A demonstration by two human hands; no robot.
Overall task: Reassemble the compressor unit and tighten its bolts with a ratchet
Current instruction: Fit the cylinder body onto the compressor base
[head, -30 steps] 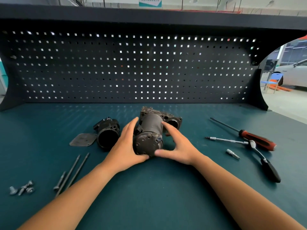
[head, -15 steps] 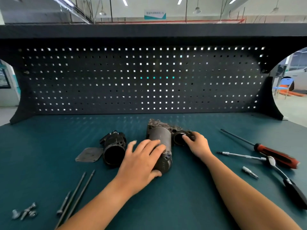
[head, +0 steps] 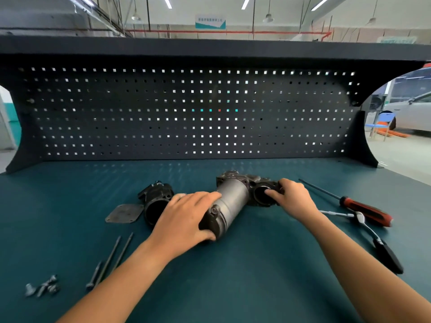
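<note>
The compressor (head: 233, 201) lay on its side near the middle of the bench (head: 233, 287), its grey barrel pointing toward the person. The left hand (head: 184, 220) curled over the barrel's near end and hid most of the end cap. The right hand (head: 291, 197) gripped the rim of the round opening on the compressor's far right, fingertips hooked into the bore and covering its right edge.

Just left of the left hand sat a black housing (head: 156, 201), its near side partly hidden by that hand, with a flat plate (head: 123, 214) touching it. Nearer the person lay the long bolts (head: 114, 257), their lower ends hidden behind the left forearm, and the short bolts (head: 42, 287), blurred.

Right of the right hand lay a red-handled screwdriver (head: 363, 209) and the ratchet (head: 373, 238). The writing on the ceiling sign (head: 210, 21) above the pegboard (head: 186, 113) was too blurred to read.
</note>
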